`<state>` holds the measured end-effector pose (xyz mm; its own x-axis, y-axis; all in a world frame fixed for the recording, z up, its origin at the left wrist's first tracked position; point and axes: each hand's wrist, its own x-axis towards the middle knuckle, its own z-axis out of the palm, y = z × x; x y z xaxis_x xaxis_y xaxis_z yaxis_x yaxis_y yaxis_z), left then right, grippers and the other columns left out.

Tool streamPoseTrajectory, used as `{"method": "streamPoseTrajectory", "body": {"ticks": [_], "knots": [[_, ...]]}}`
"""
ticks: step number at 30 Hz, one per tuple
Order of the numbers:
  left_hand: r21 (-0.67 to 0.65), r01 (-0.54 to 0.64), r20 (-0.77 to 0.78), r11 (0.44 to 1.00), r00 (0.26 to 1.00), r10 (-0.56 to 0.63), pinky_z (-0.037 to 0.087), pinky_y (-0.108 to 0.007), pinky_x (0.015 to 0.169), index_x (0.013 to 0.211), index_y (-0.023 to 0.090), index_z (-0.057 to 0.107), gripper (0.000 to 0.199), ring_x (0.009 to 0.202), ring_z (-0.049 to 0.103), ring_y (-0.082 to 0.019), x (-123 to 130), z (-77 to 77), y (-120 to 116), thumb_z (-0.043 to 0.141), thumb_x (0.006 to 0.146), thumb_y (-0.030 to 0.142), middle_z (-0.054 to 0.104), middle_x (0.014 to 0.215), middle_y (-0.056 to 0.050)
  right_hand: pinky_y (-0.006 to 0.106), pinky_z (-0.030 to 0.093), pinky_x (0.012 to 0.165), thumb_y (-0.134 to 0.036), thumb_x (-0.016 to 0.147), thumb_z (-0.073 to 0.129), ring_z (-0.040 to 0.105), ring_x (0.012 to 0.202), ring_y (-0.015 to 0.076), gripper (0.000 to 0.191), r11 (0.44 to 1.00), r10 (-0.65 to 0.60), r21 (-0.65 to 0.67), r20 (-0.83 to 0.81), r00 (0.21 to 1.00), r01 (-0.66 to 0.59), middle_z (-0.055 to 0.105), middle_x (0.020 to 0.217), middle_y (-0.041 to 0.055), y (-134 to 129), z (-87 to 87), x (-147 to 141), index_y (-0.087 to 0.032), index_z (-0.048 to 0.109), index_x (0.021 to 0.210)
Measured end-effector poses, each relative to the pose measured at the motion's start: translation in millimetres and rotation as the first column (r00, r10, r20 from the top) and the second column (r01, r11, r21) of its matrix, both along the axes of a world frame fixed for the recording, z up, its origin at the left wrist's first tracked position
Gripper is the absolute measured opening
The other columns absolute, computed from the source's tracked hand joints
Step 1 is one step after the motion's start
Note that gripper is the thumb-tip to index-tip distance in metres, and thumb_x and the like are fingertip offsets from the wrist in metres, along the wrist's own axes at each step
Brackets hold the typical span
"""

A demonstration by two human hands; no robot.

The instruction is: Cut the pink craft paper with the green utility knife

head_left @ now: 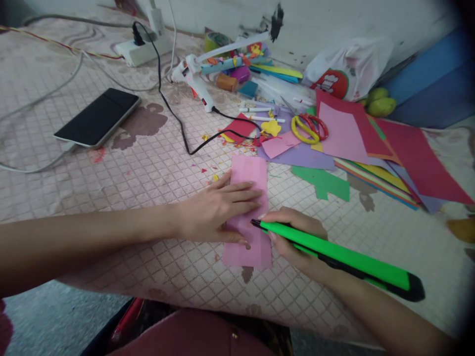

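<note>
A folded strip of pink paper (249, 170) lies on the patterned cloth in front of me. My left hand (222, 207) rests flat across it, fingers spread, pressing it to the table. From the right, my right hand (297, 232) grips a green and black utility knife (341, 249) near its front end. The knife's dark tip points left and sits over the paper's right half, just beside my left thumb and fingers. Whether the tip touches the paper I cannot tell. The lower fingers of my right hand are partly hidden behind the knife.
Beyond the paper lie a white glue gun (196, 81) with a black cord, yellow- and red-handled scissors (306, 129), coloured paper sheets (341, 126) and a green paper scrap (322, 182). A phone (98, 117) on a cable and a power strip (143, 51) are at left.
</note>
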<state>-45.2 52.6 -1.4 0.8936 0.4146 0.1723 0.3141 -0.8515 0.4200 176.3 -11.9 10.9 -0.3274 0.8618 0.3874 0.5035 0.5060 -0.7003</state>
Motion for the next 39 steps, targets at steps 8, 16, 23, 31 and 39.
{"method": "streamPoseTrajectory", "body": {"ticks": [8,16,23,31,39], "knots": [[-0.027,0.017,0.022,0.999,1.0,-0.017,0.003,-0.056,0.119,0.143,0.015,0.042,0.071,0.143,0.029,-0.032,-0.6,-1.5,1.8,0.062,0.087,0.053,0.04,0.149,-0.014,0.025,0.056,0.062,-0.013,0.082,0.057,0.069,0.069,0.0128,0.018,1.0,0.013,0.007,0.03,0.999,-0.014,0.074,0.081,-0.0009,1.3,-0.3,0.0,-0.026,0.067,0.092],[-0.022,0.018,0.027,1.0,0.999,-0.017,0.004,-0.057,0.119,0.143,0.014,0.042,0.071,0.143,0.03,-0.032,-0.1,-0.7,1.7,0.063,0.087,0.051,0.041,0.149,-0.015,0.025,0.056,0.063,-0.013,0.082,0.057,0.069,0.071,0.0125,0.019,1.0,0.019,0.0,0.018,1.0,-0.019,0.074,0.082,-0.001,1.5,-0.1,0.0,-0.025,0.067,0.093],[-0.016,0.013,-0.003,1.0,1.0,-0.013,0.002,-0.054,0.12,0.143,0.015,0.041,0.071,0.144,0.028,-0.031,-0.2,-0.2,2.0,0.06,0.088,0.055,0.038,0.151,-0.013,0.027,0.056,0.065,-0.015,0.083,0.057,0.069,0.073,0.0137,0.018,1.0,0.015,-0.017,-0.002,1.0,-0.015,0.074,0.084,-0.0011,0.3,-6.0,0.6,-0.026,0.067,0.094],[-0.011,0.014,-0.01,1.0,1.0,-0.014,0.001,-0.055,0.12,0.144,0.014,0.039,0.072,0.144,0.028,-0.031,0.7,-2.2,1.8,0.059,0.088,0.055,0.038,0.151,-0.013,0.024,0.056,0.063,-0.013,0.082,0.058,0.069,0.071,0.0127,0.018,0.999,0.041,-0.014,0.028,0.999,-0.041,0.074,0.082,-0.0006,2.8,1.4,0.3,-0.025,0.066,0.093],[-0.012,0.014,-0.017,1.0,1.0,-0.014,0.002,-0.054,0.12,0.144,0.013,0.04,0.072,0.144,0.028,-0.031,0.7,-1.0,2.0,0.058,0.089,0.055,0.038,0.151,-0.013,0.025,0.056,0.066,-0.013,0.083,0.057,0.069,0.073,0.0125,0.019,0.999,0.03,-0.014,0.008,1.0,-0.03,0.074,0.083,-0.0013,2.6,-2.9,0.1,-0.026,0.066,0.094]]}}
